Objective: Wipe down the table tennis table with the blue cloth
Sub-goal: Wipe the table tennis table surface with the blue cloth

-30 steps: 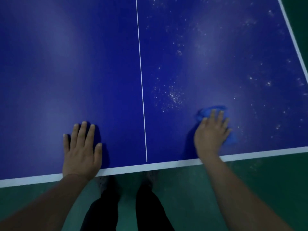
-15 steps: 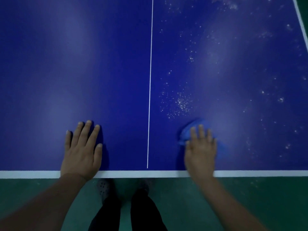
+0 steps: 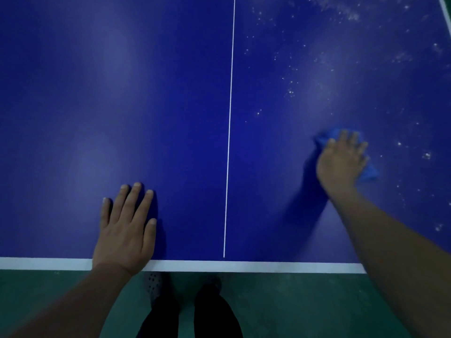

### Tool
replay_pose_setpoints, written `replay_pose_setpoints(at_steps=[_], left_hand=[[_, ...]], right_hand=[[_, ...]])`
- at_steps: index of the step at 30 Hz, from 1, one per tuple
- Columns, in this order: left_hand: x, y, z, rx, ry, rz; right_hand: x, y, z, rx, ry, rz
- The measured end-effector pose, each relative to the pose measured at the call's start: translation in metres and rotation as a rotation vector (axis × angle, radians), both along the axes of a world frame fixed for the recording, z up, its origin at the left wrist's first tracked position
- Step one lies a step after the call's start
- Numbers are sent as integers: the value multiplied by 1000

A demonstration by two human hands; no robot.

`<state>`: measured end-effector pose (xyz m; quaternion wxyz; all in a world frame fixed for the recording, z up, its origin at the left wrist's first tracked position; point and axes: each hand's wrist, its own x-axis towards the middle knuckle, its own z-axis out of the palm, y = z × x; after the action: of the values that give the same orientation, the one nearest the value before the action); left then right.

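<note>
The dark blue table tennis table (image 3: 122, 93) fills the upper view, with a thin white centre line (image 3: 229, 132) and a white end line (image 3: 244, 266) along its near edge. My right hand (image 3: 341, 162) lies flat with straight fingers on the crumpled blue cloth (image 3: 369, 173), pressing it onto the right half; cloth shows beyond the fingertips and at the right of the palm. My left hand (image 3: 125, 228) rests flat, fingers spread, on the left half near the end line. White specks of dust (image 3: 290, 92) scatter over the right half.
Below the table edge lies a green floor (image 3: 292, 308). My dark trouser legs (image 3: 190, 318) and a shoe (image 3: 153, 284) show beneath the end line. The table's right sideline (image 3: 445, 13) shows at the top right corner.
My right hand has slid the cloth away from the end line and to the right, across the patch of specks near the centre line. The left hand has stayed put.
</note>
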<state>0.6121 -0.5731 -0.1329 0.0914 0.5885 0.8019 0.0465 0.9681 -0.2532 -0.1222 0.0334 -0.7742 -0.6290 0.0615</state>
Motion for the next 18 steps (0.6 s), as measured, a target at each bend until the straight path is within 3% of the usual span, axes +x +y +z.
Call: replay_pose_setpoints(at_steps=[2, 4, 7, 9, 11, 13, 14, 17, 18], left_hand=[[-1, 0, 0, -3, -2, -1], [-1, -1, 0, -9, 5, 2], [1, -2, 1, -5, -2, 9], [1, -2, 1, 3, -7, 12], [1, -2, 1, 2, -11, 12], [1, 0, 1, -1, -8, 16], [1, 1, 2, -3, -6, 15], [2, 1, 2, -6, -2, 17], [2, 1, 2, -8, -1, 19]], right_hand=[[3, -5, 6, -20, 66, -147], [-34, -32, 3, 42, 36, -42], [-108, -105, -2, 75, -20, 449], [-124, -146, -4, -26, 12, 803], [-100, -132, 0, -40, 33, 944], [-56, -84, -3, 6, -84, 816], [-31, -57, -1, 21, -120, 638], [29, -10, 14, -45, 26, 37], [29, -11, 15, -55, 58, -69]])
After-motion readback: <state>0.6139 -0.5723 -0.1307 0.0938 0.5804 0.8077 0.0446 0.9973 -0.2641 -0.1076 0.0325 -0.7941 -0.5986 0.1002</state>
